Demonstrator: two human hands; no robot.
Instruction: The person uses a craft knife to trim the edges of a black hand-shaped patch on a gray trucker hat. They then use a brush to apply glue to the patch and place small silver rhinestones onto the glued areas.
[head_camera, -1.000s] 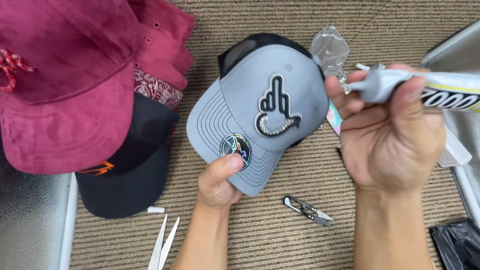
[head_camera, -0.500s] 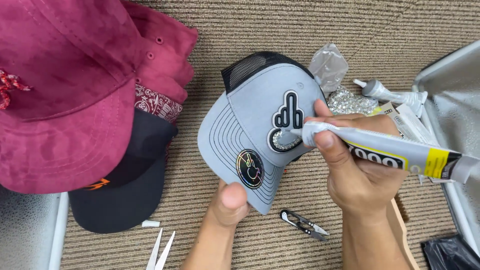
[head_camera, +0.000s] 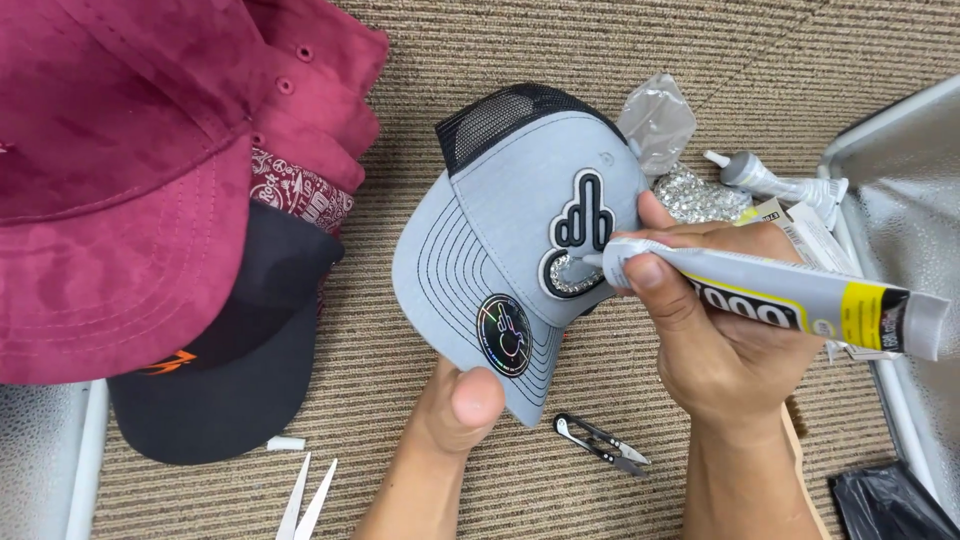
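Note:
A grey cap (head_camera: 500, 230) with a black mesh back lies on the ribbed carpet, brim toward me. My left hand (head_camera: 455, 405) pinches the brim's front edge beside a round shiny sticker (head_camera: 504, 335). My right hand (head_camera: 715, 330) grips a silver glue tube (head_camera: 780, 295) and points its nozzle at the lower part of the black-and-white patch (head_camera: 578, 235) on the cap's front, where small rhinestones sit.
Dark red caps (head_camera: 150, 170) and a black cap (head_camera: 235, 380) are stacked at the left. Small thread snips (head_camera: 600, 442) lie below the grey cap. A plastic bag of rhinestones (head_camera: 690, 195), a second tube (head_camera: 770, 180) and a metal tray (head_camera: 900, 200) are at the right. White tweezers (head_camera: 305, 495) lie near the bottom edge.
My right hand has brought the glue tube down from the upper right, turning its nozzle onto the patch. The cap has shifted slightly under my left hand.

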